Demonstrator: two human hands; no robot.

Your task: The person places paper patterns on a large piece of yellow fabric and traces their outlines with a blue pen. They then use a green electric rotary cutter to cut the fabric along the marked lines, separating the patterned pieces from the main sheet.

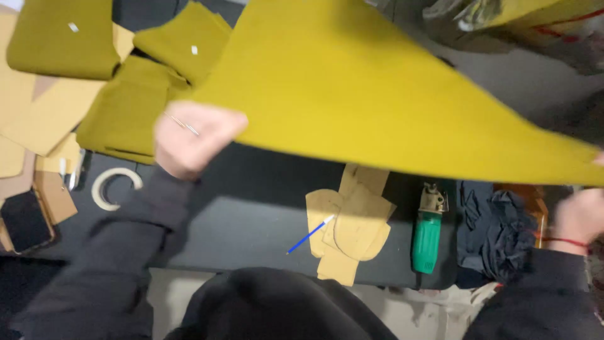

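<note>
A large sheet of mustard-yellow fabric (352,88) is lifted above the dark worktable (251,208) and spans most of the view. My left hand (189,138) grips its left edge, fingers curled over the cloth, a ring on one finger. My right hand (582,217), with a red cord at the wrist, is at the far right beneath the sheet's right tip; its fingertips are cut off by the frame edge, so its hold is unclear. Both arms wear dark sleeves.
Folded mustard fabric pieces (135,82) lie at the back left on tan cardboard patterns (38,113). On the table are more tan pattern pieces (349,220), a blue pen (310,234), a green handheld cutter (428,233), a tape roll (113,187) and crumpled dark cloth (497,230).
</note>
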